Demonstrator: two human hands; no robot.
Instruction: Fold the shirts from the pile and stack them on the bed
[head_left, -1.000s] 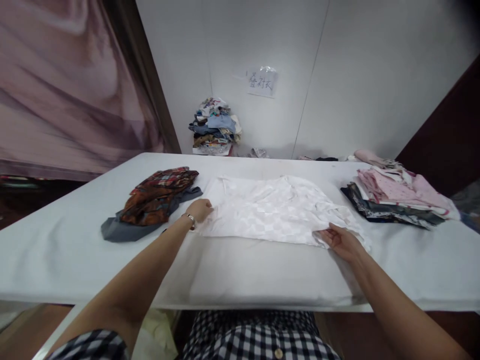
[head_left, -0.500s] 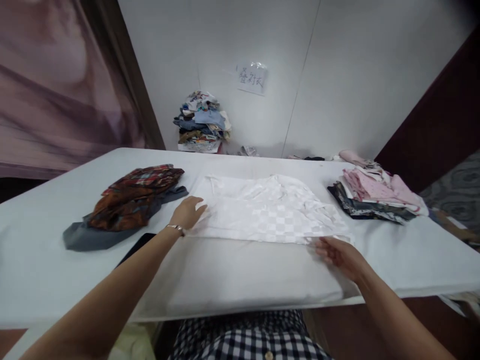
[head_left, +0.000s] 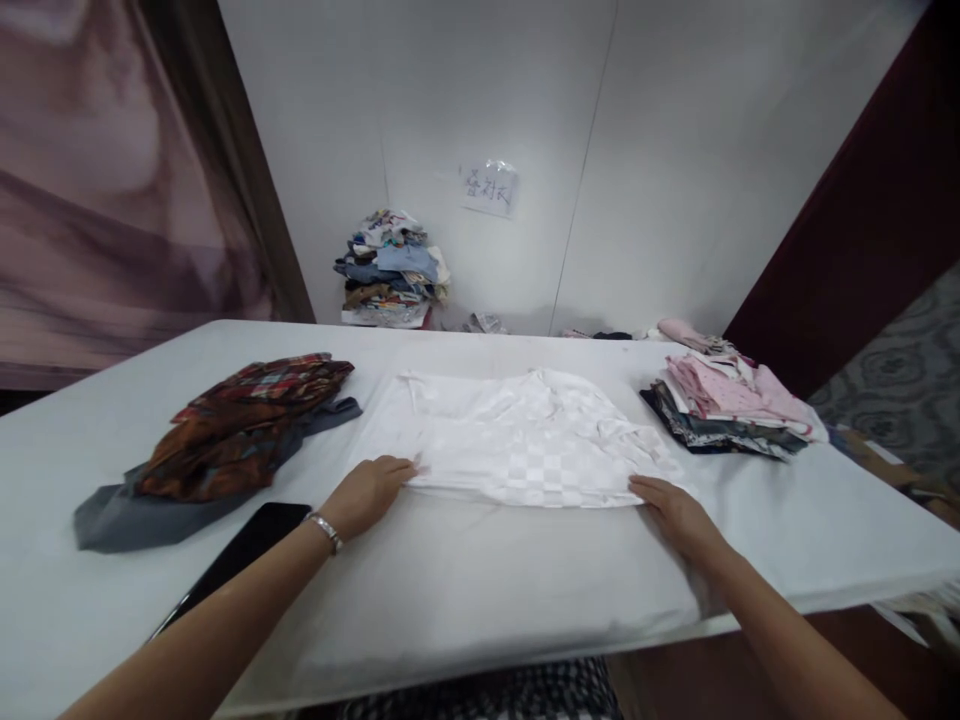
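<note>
A white shirt (head_left: 525, 440) with a checked weave lies spread across the table, its near edge running fairly straight. My left hand (head_left: 371, 490), with a bracelet at the wrist, has its fingers closed on the near left corner of the shirt. At the near right corner my right hand (head_left: 675, 515) pinches the edge between thumb and fingers. The thumbs are partly hidden by the hands and cloth.
On the left lies a heap of dark plaid and brown clothes (head_left: 247, 430) over grey cloth. A black tablet-like slab (head_left: 240, 555) sits under my left forearm. Folded clothes (head_left: 739, 400) are stacked right; a taller clothes pile (head_left: 394, 265) stands by the wall below a paper sign (head_left: 489, 188).
My left hand has come down toward me onto the shirt's near left corner. The right hand has closed on the near right edge. The view has tilted up slightly, showing more of the black slab.
</note>
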